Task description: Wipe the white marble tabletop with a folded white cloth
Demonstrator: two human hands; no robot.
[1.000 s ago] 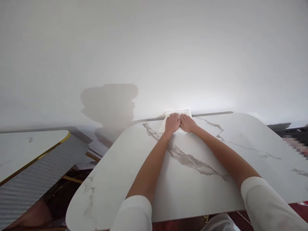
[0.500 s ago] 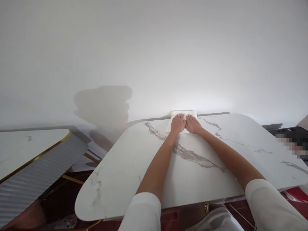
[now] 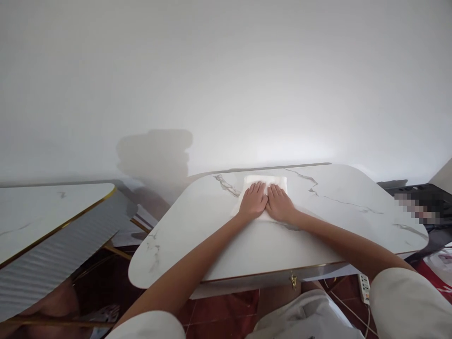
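A white cloth (image 3: 265, 180) lies flat on the white marble-patterned table (image 3: 335, 207), a little in from its far edge. My left hand (image 3: 253, 200) presses down on the cloth's left part, palm down with fingers stretched forward. Beside it, my right hand (image 3: 280, 202) lies flat on the right part, its fingers also extended. The two thumbs meet or nearly meet in the middle. The near part of the cloth is hidden under my palms and wrists.
A second marble-patterned table (image 3: 52, 202) with a gold edge and ribbed grey side stands to the left. A white wall (image 3: 226, 84) rises behind both. Below right, a power strip (image 3: 364, 288) with a cable is on the dark red floor (image 3: 222, 313).
Both hands and the cloth have come back from the table's far edge toward me, with the elbows bending outward. The view has shifted, and more of the floor and the power strip shows.
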